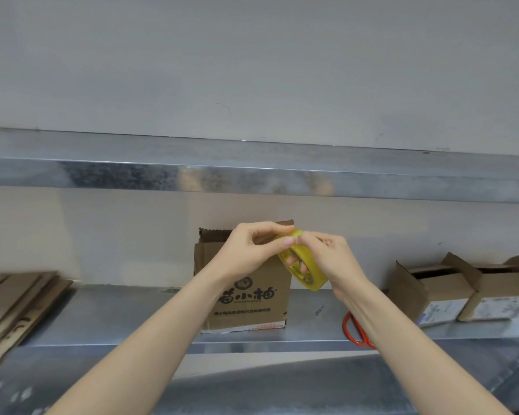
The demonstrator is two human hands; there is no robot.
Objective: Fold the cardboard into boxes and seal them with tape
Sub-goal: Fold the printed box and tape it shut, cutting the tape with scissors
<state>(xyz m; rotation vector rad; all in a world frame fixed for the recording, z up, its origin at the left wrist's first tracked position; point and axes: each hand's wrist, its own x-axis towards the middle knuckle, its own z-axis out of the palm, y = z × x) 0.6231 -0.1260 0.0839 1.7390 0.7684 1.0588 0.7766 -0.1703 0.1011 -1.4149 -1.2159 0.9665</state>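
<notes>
Bare left arm [150,339] up from 7 o'clock, bare right arm [408,342] up from 5 o'clock, both meeting near the middle. Left hand [246,250] curled, thumb and fingers pinching the top edge of the yellow tape roll [316,280]. Right hand [333,259] holding the roll tilted, fingers poked through its hole. Just behind the hands, an open brown box [252,304] standing on the metal shelf [117,319], flaps up. Orange scissor handle [357,330] at 4 o'clock, partly hidden by the right arm. Flat cardboard [18,301] stacked at 9 o'clock. Two more boxes [432,295] side by side at 3 o'clock. Farthest back, a pale wall [252,70].
</notes>
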